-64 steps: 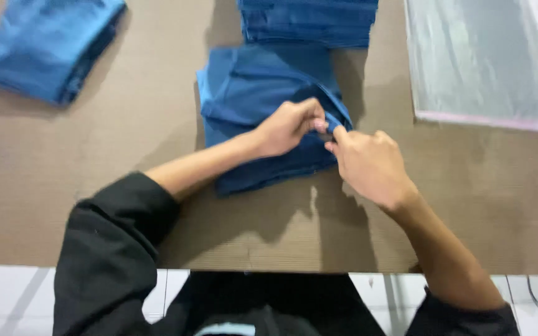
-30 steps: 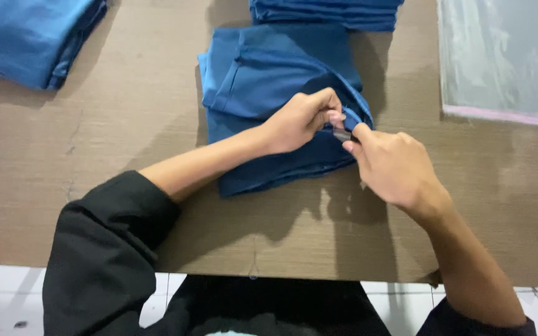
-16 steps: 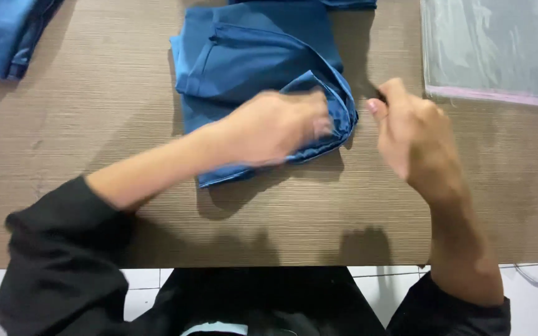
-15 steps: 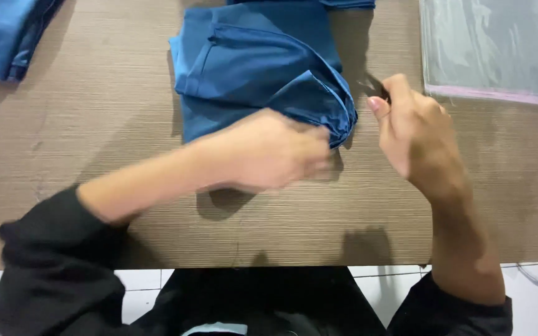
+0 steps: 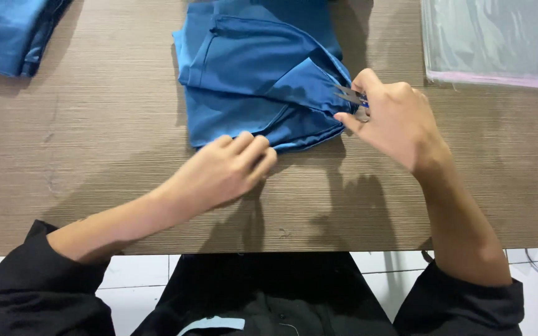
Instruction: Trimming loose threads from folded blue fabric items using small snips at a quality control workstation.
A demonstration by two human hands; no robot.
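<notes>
Fingers of right hand [image 5: 393,118] pinch small metal snips [image 5: 351,97] at folded blue garment [image 5: 256,74] (its right edge) | left hand [image 5: 222,171] loosely curled, holding nothing, fingertips touching garment's near edge | wooden table [image 5: 94,155]

right hand [image 5: 393,118]: grips small snips [image 5: 351,98] at folded blue garment [image 5: 256,68] (right edge) | left hand [image 5: 222,171]: rests on near edge

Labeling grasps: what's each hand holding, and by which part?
Right hand holds small metal snips by the handle end, blades out. Left hand holds nothing; fingers rest on the blue garment's near edge.
</notes>
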